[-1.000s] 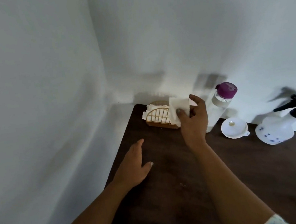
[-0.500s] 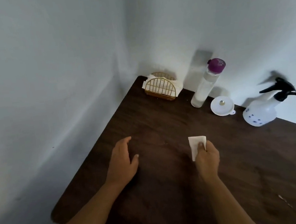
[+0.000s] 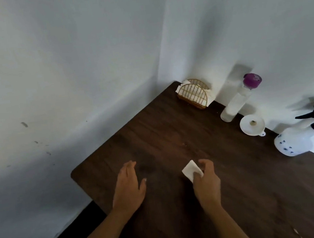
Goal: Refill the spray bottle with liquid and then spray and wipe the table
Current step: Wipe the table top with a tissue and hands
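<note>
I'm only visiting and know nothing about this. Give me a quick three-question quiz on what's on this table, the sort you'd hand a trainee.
1. True or false: the left hand holds nothing.
2. What sits between the purple-capped bottle and the spray bottle? A. funnel B. cup C. sponge
3. Fill in: the right hand pinches a white ____.
Key: 1 true; 2 A; 3 napkin.
</note>
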